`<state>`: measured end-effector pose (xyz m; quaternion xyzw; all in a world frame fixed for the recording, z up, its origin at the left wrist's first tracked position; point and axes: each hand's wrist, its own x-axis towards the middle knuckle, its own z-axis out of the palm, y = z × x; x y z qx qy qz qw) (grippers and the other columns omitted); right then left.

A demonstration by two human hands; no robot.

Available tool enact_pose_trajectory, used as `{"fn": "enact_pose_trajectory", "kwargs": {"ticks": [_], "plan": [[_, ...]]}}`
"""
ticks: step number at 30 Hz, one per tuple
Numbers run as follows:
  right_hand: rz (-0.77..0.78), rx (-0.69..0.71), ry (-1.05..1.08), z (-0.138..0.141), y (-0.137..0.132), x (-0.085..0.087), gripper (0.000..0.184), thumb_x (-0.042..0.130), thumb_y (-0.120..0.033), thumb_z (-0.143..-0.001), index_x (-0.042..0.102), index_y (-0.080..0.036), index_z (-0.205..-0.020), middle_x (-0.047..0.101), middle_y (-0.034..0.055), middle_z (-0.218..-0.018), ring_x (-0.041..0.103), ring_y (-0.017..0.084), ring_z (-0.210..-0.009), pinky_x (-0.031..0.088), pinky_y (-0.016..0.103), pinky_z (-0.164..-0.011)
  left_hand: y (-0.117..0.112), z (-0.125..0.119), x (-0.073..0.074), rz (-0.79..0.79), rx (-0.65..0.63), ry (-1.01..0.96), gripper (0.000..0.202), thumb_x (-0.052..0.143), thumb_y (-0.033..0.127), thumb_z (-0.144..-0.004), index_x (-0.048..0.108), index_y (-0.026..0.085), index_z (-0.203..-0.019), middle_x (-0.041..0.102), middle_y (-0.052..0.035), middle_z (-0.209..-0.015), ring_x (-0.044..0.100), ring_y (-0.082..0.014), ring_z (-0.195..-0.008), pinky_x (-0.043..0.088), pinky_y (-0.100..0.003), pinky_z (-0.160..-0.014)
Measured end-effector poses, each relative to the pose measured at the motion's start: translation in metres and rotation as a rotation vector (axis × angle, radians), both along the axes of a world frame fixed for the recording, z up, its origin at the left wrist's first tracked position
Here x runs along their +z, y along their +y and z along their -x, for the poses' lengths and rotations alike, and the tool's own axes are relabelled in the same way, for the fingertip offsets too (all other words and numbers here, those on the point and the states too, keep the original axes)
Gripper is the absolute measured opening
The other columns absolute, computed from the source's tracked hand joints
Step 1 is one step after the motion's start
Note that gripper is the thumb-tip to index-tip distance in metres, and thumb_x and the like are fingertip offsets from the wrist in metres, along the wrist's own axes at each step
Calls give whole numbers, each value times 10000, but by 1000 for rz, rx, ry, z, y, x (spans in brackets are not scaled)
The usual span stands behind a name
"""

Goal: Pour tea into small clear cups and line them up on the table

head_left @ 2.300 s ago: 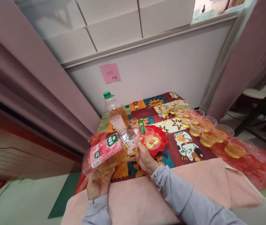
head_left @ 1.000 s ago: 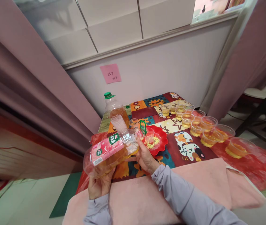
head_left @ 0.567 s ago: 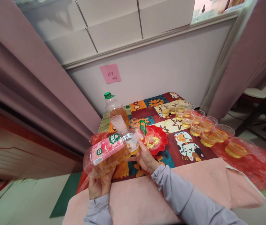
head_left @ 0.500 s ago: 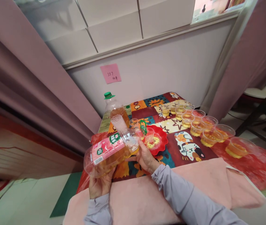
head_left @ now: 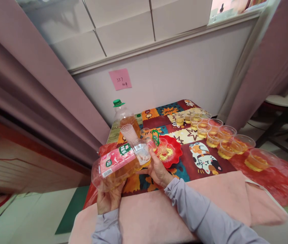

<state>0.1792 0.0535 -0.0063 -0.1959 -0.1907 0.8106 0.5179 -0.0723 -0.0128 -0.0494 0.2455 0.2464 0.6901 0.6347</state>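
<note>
A big clear bottle [head_left: 119, 164] with a pink label and amber liquid lies tipped on its side, neck toward a small clear cup [head_left: 162, 147]. My left hand [head_left: 110, 200] grips the bottle's base from below. My right hand [head_left: 156, 171] is closed round the bottle's shoulder near the neck. The cup stands on a red dish [head_left: 170, 152] with gold coin prints. A green handle ring [head_left: 155, 137] hangs at the bottle's neck.
A second bottle [head_left: 124, 117] with a green cap stands behind, beside a stack of empty cups [head_left: 129, 133]. Several filled cups [head_left: 225, 140] line the table's right side. A patterned cloth [head_left: 202, 159] and pink cloth [head_left: 154, 213] cover the table. A wall and curtains stand behind.
The bottle's neck has stayed tipped over the small cup on the red dish; both hands hold nearly the same place, shifted very slightly right.
</note>
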Motion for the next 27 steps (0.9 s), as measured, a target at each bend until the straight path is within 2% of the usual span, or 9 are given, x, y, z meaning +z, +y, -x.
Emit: {"fn": "enact_pose_trajectory", "kwargs": {"ticks": [3,7,11,17,20,23,27], "plan": [[-11,-1,6,0,0,-2,476,489,-585,-1057,615,-278,-1398,782,66,-1269,778,253,-1042,683,475,-826,0,1,0,-5,-10,-11,440,493,374,-1047,617,415,-1467,663,-16,-1482,691,-292,-1276,622,-469,-985],[-7,6,-2,0,0,-2,481,469,-585,-1066,614,-273,-1402,788,67,-1251,780,251,-1032,688,457,-801,0,-2,3,-28,-60,-100,438,459,370,-1060,620,406,-1466,655,-24,-1491,715,-271,-1235,636,-439,-945],[-16,9,5,0,0,0,482,459,-583,-1072,603,-280,-1418,781,62,-1269,773,251,-1067,689,458,-809,0,-2,4,-28,-63,-146,450,460,355,-1056,608,406,-1478,665,-35,-1479,714,-279,-1236,637,-470,-941],[-9,10,2,-1,0,0,479,457,-575,-1074,597,-281,-1425,789,65,-1248,773,254,-1066,691,456,-793,0,-3,5,16,-3,-91,407,489,343,-1040,686,359,-1395,703,-48,-1425,727,-299,-1209,655,-468,-896],[-12,9,4,0,0,-1,466,448,-569,-1078,621,-266,-1388,792,66,-1235,775,250,-1055,688,455,-811,-1,-8,10,28,23,-40,401,517,385,-1035,675,374,-1403,700,-35,-1435,736,-282,-1192,663,-434,-875],[-17,6,3,0,0,-1,468,445,-569,-1079,615,-268,-1395,785,63,-1258,778,244,-1039,687,454,-817,-1,-13,14,91,107,50,378,574,436,-1010,699,380,-1362,717,-16,-1413,745,-284,-1169,674,-410,-845],[-13,13,-5,0,0,0,502,472,-597,-1060,600,-273,-1421,789,68,-1248,777,254,-1045,684,470,-820,-2,-14,16,172,180,140,404,596,479,-997,679,405,-1385,692,-4,-1452,740,-296,-1169,660,-471,-913]]}}
